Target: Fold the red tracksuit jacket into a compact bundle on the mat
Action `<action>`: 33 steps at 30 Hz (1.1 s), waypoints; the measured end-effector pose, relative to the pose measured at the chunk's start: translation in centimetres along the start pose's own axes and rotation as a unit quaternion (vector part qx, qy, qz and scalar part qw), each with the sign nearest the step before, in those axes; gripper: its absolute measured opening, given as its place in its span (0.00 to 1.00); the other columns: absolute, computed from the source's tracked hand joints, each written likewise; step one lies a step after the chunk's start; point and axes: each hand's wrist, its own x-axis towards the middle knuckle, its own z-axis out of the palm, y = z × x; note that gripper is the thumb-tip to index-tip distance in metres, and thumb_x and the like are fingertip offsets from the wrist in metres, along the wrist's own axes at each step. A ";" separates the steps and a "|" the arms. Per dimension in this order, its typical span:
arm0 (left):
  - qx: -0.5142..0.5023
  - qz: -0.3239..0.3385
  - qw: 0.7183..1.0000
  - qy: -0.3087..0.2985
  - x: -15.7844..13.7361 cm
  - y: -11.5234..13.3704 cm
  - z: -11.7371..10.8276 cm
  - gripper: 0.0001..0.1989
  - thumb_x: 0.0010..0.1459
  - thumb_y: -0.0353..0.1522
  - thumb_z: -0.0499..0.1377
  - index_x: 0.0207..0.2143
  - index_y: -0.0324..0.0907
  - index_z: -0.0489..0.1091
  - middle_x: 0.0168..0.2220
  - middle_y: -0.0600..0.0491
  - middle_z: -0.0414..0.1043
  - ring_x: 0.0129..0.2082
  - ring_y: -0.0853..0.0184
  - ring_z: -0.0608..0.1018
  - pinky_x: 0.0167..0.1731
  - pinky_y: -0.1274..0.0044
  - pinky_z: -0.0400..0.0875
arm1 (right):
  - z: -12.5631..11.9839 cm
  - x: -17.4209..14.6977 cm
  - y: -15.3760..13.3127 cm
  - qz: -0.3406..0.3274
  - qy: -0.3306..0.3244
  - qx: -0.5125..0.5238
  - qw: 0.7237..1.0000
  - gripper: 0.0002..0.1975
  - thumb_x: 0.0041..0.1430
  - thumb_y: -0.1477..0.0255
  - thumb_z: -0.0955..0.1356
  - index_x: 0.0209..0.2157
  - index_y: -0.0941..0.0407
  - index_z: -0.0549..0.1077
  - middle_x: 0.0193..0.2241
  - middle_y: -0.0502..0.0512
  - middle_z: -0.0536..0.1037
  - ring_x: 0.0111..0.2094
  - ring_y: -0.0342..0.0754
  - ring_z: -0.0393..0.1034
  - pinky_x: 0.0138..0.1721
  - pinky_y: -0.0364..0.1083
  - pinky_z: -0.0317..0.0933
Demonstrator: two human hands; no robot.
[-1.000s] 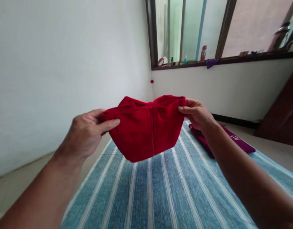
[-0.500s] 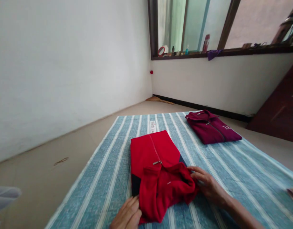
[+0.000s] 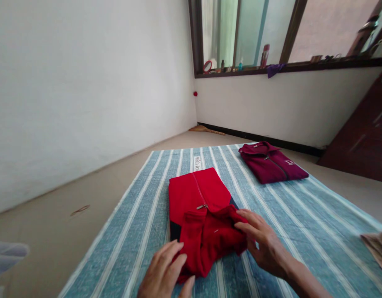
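Red jacket (image 3: 191,188) folded on striped sheet (image 3: 138,223), collar (image 3: 192,238) toward 6 o'clock, presumably for both hands' easy reach. Left hand (image 3: 163,271) at its 7, fingers loosely spread; right hand (image 3: 264,240) at its 4, fingertips at collar, can't tell if pinching.

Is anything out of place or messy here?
Two small things: the red zip-up top's collar is rumpled, unlike the neatly folded maroon one, and a stray thin loop lies on the floor. I see nothing spilled.

red jacket (image 3: 205,217) lowered onto striped sheet (image 3: 141,223), hands (image 3: 264,242) now at its collar (image 3: 191,244)
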 end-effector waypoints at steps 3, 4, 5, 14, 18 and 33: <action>0.004 0.019 0.998 -0.060 1.7 1.2 0.4 0.14 0.53 0.32 0.59 0.44 0.45 0.72 0.55 0.44 0.69 0.55 0.52 0.69 0.49 0.64 0.73 | -1.0 0.9 -1.2 -0.026 -0.079 0.005 0.997 0.23 0.48 0.84 0.61 0.45 0.52 0.72 0.54 0.58 0.70 0.61 0.56 0.54 0.58 0.59 0.55; 0.008 0.016 0.997 -0.079 2.1 1.4 0.5 0.14 0.52 0.32 0.60 0.43 0.45 0.73 0.56 0.44 0.67 0.56 0.51 0.68 0.50 0.63 0.72 | -1.3 1.2 -1.5 -0.031 -0.099 0.011 0.995 0.23 0.47 0.84 0.62 0.44 0.53 0.72 0.53 0.57 0.71 0.61 0.55 0.54 0.58 0.58 0.55; 0.011 0.011 0.995 -0.100 2.6 1.5 0.6 0.14 0.52 0.33 0.61 0.43 0.46 0.74 0.58 0.44 0.65 0.57 0.50 0.67 0.50 0.62 0.71 | -1.5 1.5 -1.7 -0.036 -0.112 0.016 0.993 0.22 0.48 0.83 0.62 0.44 0.53 0.72 0.51 0.57 0.72 0.61 0.55 0.55 0.58 0.57 0.55; 0.026 0.039 0.957 -0.288 5.2 1.4 0.1 0.11 0.51 0.36 0.64 0.37 0.43 0.74 0.63 0.42 0.57 0.64 0.50 0.56 0.59 0.55 0.56 | -1.1 3.2 -1.2 -0.092 -0.201 -0.065 0.973 0.02 0.60 0.74 0.65 0.32 0.54 0.69 0.34 0.54 0.74 0.43 0.52 0.65 0.47 0.52 0.59; 0.047 0.095 0.970 -0.217 5.4 0.7 0.5 0.04 0.56 0.30 0.59 0.33 0.39 0.73 0.56 0.41 0.66 0.61 0.53 0.61 0.59 0.58 0.57 | -1.0 3.4 -1.0 -0.097 -0.197 -0.104 0.970 0.05 0.60 0.72 0.66 0.29 0.55 0.68 0.30 0.52 0.73 0.38 0.50 0.64 0.42 0.50 0.58; 0.035 0.148 0.988 -0.037 2.7 -0.6 1.2 0.13 0.59 0.19 0.48 0.32 0.36 0.71 0.49 0.41 0.71 0.55 0.54 0.68 0.51 0.61 0.70 | -0.4 1.6 0.3 -0.171 -0.015 -0.100 0.980 0.15 0.66 0.76 0.58 0.24 0.57 0.64 0.22 0.51 0.66 0.35 0.48 0.61 0.43 0.51 0.58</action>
